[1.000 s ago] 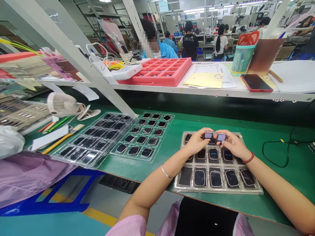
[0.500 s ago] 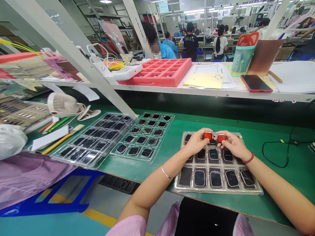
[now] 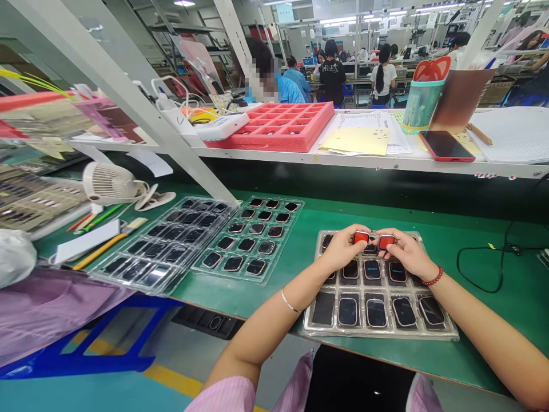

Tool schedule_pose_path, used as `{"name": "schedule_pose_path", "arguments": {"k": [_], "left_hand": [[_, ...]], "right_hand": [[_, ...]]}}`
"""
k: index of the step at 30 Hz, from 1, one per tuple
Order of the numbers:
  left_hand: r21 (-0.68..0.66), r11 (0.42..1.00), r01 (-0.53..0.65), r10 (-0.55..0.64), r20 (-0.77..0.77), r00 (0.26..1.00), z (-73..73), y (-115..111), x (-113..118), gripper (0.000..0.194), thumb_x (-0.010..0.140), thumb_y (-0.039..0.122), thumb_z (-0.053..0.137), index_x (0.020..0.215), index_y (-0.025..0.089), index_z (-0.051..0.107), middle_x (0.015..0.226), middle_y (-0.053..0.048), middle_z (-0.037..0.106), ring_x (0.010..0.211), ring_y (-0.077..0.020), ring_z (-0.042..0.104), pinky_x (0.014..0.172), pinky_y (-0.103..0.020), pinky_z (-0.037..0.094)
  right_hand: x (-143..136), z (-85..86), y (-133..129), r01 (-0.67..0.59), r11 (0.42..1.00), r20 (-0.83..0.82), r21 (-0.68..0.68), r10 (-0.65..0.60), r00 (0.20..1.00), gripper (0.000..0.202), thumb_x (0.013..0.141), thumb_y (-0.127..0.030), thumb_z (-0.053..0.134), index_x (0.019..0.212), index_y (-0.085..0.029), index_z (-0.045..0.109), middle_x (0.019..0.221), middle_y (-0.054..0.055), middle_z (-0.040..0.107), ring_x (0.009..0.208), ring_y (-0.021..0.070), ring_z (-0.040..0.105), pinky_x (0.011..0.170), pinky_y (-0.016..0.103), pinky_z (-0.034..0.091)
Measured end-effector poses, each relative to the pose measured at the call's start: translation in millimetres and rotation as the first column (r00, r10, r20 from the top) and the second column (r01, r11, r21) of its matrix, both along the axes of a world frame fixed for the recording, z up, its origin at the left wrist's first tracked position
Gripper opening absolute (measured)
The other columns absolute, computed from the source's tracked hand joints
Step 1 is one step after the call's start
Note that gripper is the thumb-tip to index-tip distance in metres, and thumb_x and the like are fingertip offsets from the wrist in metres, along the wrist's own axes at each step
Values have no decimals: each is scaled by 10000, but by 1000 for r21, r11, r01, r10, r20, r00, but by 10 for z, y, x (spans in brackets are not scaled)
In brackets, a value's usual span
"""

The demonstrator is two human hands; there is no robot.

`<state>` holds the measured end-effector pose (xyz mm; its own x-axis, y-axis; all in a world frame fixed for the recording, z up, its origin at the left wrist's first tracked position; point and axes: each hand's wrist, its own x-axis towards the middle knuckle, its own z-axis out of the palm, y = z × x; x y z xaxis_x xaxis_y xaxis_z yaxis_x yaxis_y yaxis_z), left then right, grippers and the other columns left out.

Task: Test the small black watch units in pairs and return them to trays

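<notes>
Red-lit watch (image 3: 361,237) pinched in left hand (image 3: 345,247), second watch (image 3: 386,242) in right hand (image 3: 407,252); tray (image 3: 381,333) directly under both, rows left-right, neither nearer.

On the shelf (image 3: 351,162) before me, a phone (image 3: 447,146) lies near a teal cup (image 3: 424,106); a white fan (image 3: 109,183) sits to my left, a black cable (image 3: 514,249) to my right.

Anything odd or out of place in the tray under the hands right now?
Nothing looks spilled or damaged. In the clear plastic compartmented tray, the near-left compartment shows only flat dark lining, while its four row neighbours hold dark-screened rounded-square watches.
</notes>
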<state>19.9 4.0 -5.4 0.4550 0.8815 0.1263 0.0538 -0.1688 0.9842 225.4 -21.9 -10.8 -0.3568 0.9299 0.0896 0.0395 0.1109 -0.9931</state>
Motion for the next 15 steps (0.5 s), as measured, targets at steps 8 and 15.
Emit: {"name": "schedule_pose_path", "arguments": {"k": [8, 15], "left_hand": [[-83, 996, 37, -29, 93, 995, 40, -14, 4, 267, 820, 365, 577, 953, 134, 598, 823, -64, 646, 774, -156, 613, 650, -263, 500], [-187, 982, 2, 9, 56, 998, 200, -65, 4, 317, 845, 414, 524, 964, 135, 615, 832, -66, 673, 632, -115, 604, 519, -199, 407]], "right_hand": [[21, 9, 9, 3, 997, -75, -74, -8, 997, 278, 896, -375, 497, 1074, -182, 589, 971, 88, 690, 670, 151, 657, 593, 286, 531], [27, 24, 0, 18, 996, -18, -87, -20, 1000, 276, 861, -428, 556, 973, -179, 598, 850, 56, 693, 567, 128, 619, 535, 267, 510]]}}
